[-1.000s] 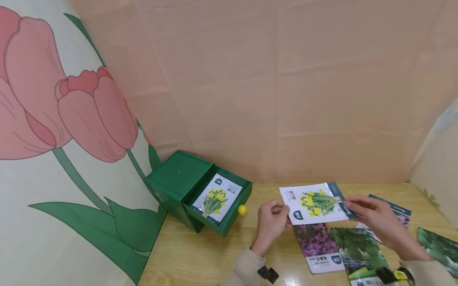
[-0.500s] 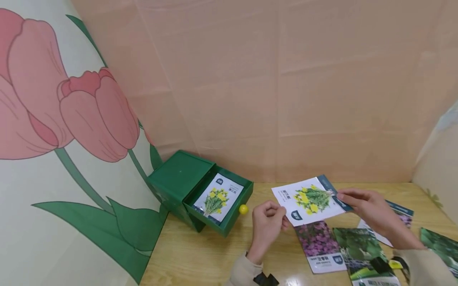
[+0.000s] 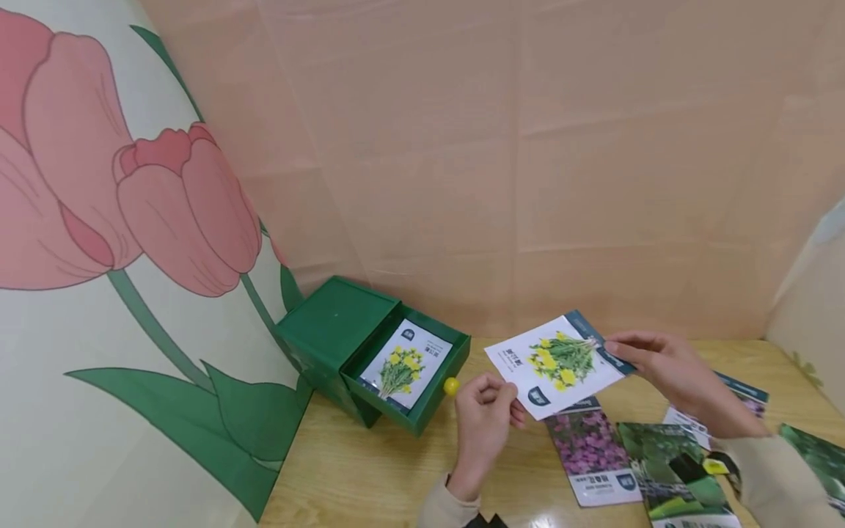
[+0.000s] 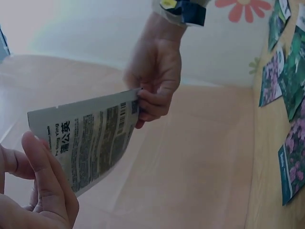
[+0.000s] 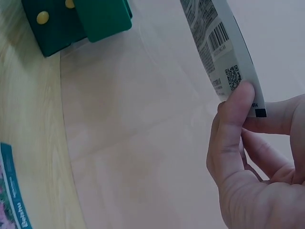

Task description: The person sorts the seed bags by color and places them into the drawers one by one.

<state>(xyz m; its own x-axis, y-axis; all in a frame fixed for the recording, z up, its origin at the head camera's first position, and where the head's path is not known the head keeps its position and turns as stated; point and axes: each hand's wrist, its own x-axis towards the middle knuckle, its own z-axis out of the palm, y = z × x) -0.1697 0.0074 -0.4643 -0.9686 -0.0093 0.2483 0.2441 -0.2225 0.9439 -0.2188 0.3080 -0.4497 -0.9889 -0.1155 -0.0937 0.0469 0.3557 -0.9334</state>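
Yellow-flowered packet [image 3: 557, 363] is pinched between fingers: right hand [image 3: 676, 374] at its dark-banded end, left hand [image 3: 483, 418] apparently opposite.

At your left there was a pale wall [image 3: 39, 330], on which large pink tulips [image 3: 188, 220] and green leaves [image 3: 165, 414] were painted. In front of you was a peach-coloured sheet [image 3: 422, 161] with visible creases, and below it a table [image 3: 343, 469] with light wood grain. At your right stood another pale wall [image 3: 812, 293]. The left wrist view also showed you a painted red flower [image 4: 233, 13].

Held pkt [image 3: 551, 367] smooth, box [image 3: 337, 323] plastic, tbl [image 3: 343, 477] glossy wood.
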